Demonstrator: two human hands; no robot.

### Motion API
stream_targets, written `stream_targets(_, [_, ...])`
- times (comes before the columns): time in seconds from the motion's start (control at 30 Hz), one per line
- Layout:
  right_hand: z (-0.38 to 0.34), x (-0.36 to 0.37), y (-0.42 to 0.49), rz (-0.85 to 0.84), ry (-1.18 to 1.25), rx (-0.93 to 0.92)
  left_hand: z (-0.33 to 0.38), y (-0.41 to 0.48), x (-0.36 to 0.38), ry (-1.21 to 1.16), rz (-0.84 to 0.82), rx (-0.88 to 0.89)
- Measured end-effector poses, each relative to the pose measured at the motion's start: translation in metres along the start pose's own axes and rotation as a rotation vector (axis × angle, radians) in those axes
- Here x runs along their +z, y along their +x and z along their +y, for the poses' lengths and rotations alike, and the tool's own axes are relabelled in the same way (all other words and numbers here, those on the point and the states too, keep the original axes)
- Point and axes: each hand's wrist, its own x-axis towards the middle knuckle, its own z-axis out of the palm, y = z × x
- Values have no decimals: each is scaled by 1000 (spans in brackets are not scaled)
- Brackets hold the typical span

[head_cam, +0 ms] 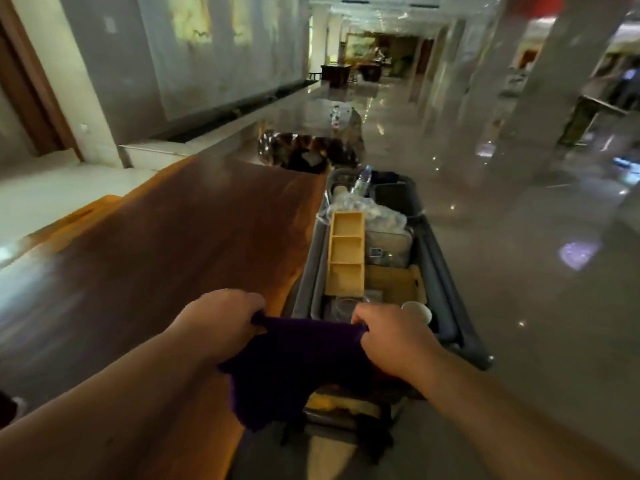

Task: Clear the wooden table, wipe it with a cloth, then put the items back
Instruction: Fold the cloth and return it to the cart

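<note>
A dark purple cloth [294, 362] hangs stretched between my two hands, over the gap where the wooden table meets the cart. My left hand [221, 318] grips its left top corner and my right hand [391, 329] grips its right top corner. The long wooden table [166, 244] runs away from me on the left, its top bare. To its right stands a grey cart [436, 271] holding a wooden compartment tray [346, 251], a water bottle [362, 180], a clear plastic bag [367, 211], a metal tin [389, 247], a flat wooden board [394, 282] and a white cup [417, 311].
A large decorative stone [311, 147] stands at the table's far end. Glossy marble floor [536, 271] stretches to the right of the cart, with white pillars [533, 81] along it. A white wall and ledge [194, 136] run along the left. Dark furniture [336, 72] sits far down the hall.
</note>
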Motion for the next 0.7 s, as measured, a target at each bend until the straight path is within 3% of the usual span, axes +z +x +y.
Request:
stream_targets(0.27, [114,-9,13,32,-36,95,86,91,31,-52,-15,68])
stream_targets(0.7, [162,49,84,-33,65,-7,86,143,101,-121,4,11])
